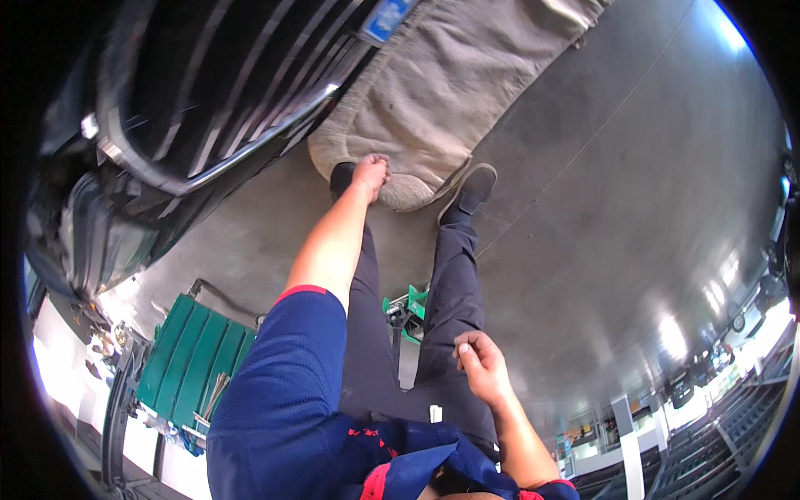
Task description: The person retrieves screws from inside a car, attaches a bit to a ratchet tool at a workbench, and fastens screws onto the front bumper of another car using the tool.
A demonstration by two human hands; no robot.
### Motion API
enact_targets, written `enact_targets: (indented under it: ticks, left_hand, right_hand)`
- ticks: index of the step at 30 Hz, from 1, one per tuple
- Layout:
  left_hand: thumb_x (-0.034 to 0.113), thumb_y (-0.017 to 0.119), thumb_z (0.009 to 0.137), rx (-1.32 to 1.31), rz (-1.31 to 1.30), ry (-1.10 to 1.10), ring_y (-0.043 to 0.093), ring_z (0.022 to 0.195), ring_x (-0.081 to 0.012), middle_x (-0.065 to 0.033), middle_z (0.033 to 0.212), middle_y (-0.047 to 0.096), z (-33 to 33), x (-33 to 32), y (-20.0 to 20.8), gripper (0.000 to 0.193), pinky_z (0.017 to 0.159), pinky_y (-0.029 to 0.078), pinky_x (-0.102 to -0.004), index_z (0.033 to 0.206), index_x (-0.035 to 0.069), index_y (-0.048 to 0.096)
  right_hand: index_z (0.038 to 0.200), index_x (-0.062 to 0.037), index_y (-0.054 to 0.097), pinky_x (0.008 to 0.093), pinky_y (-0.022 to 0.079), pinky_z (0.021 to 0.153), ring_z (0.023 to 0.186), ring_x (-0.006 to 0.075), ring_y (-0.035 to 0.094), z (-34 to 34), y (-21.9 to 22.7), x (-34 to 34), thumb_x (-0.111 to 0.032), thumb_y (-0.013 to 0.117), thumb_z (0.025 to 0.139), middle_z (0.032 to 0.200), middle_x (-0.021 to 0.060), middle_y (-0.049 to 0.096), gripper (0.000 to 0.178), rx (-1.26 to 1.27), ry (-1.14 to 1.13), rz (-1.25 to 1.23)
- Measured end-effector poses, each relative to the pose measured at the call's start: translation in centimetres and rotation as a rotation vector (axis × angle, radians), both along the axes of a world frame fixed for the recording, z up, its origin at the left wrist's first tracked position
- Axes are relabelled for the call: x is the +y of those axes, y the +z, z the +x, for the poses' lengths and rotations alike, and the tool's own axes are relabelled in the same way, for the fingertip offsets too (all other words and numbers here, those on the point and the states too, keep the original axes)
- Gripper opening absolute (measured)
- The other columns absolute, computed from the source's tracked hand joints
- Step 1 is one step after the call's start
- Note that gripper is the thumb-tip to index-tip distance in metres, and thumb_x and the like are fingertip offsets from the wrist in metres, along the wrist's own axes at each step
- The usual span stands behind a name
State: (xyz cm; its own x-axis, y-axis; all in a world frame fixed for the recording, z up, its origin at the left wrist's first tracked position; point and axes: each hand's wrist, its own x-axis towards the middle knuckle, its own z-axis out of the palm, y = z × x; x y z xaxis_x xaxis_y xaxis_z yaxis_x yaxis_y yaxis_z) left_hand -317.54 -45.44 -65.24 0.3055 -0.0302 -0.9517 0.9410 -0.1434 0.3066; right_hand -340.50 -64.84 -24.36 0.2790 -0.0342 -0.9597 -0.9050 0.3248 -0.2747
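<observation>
My left hand (372,173) reaches forward over the near end of a long beige padded mat (433,92). Its fingers are curled closed, and whatever they may hold is hidden. Whether the hand touches the mat or hovers above it, I cannot tell. My right hand (482,362) is held back near my right thigh, loosely closed with the thumb against the curled fingers and nothing visible in it. A dark shoe (475,190) of mine stands beside the mat's right edge; my other shoe is partly covered by my left hand and wrist.
A black car's front grille (225,83), with chrome trim and a blue plate (386,18), stands close on the left. Behind me at left is a green slatted surface (196,354). Green metal parts (408,312) show between my legs. Grey floor (617,217) stretches to the right.
</observation>
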Motion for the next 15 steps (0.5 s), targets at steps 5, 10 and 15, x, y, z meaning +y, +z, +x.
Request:
enact_targets:
  ticks: [5, 10, 15]
  left_hand:
    - [0.009, 0.056, 0.096, -0.093, 0.137, -0.144, 0.054, 0.061, -0.0131, -0.0024, 0.079, 0.059, 0.8, -0.4, -7.4, 0.01, 0.051, 0.045, -0.0289, 0.101, 0.003, 0.062]
    - [0.03, 0.045, 0.102, -0.028, 0.167, -0.056, 0.058, 0.098, -0.0196, -0.0068, 0.115, 0.059, -0.7, -3.0, -8.0, 0.036, 0.085, 0.055, -0.0384, 0.126, 0.005, 0.056]
    - [0.038, 0.031, 0.107, 0.166, 0.056, 0.018, 0.014, 0.152, -0.0364, -0.0153, 0.167, 0.007, 0.2, -3.9, -3.1, 0.062, 0.115, 0.033, -0.056, 0.157, 0.004, 0.019]
  right_hand:
    - [0.111, -0.0022, 0.06, 0.0237, 0.048, 0.069, 0.074, 0.0077, 0.056, -1.9, -2.0, -1.0, -0.012, 0.056, 0.101, 0.088, 0.0021, 0.063, 0.014, 0.06, -0.16, -0.028]
    - [0.112, -0.0029, 0.059, 0.0241, 0.049, 0.071, 0.075, 0.0085, 0.057, -3.8, -2.6, -1.2, -0.013, 0.056, 0.101, 0.089, 0.0027, 0.063, 0.015, 0.119, -0.293, -0.014]
    - [0.113, -0.002, 0.062, 0.0232, 0.048, 0.069, 0.075, 0.0064, 0.056, -4.5, -2.7, 0.1, -0.012, 0.059, 0.099, 0.09, 0.0014, 0.065, 0.017, 0.057, -0.345, -0.011]
